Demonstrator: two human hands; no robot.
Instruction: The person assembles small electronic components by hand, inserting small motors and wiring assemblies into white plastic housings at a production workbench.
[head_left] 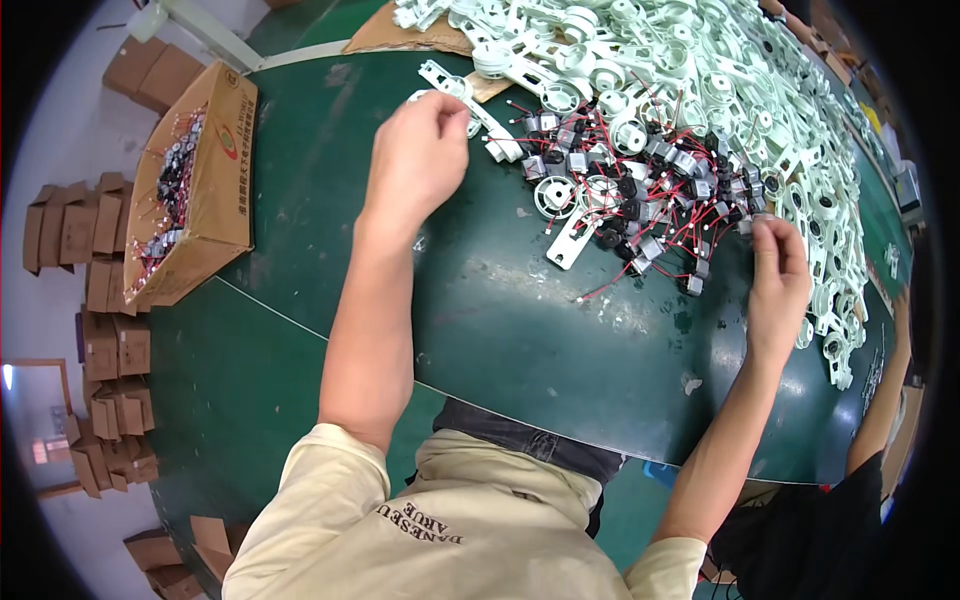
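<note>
My left hand (418,155) is closed on a pale mint plastic housing (492,130), a long flat arm with a round part that the fingers partly cover. It is over the table, left of the heaps. My right hand (780,280) pinches at the right edge of a pile of small motors (690,190) with red and black wires. A small grey motor (746,227) is at its fingertips, partly hidden. Between the hands, near the motor pile, lie another pale housing (572,240) and a round, spoked housing end (554,197).
A large heap of pale plastic housings (720,80) covers the far and right side of the green table (520,330). At left stands an open carton (245,170) of wired motors. Stacked cartons (120,345) line the wall. Another person's arm (885,400) is at right.
</note>
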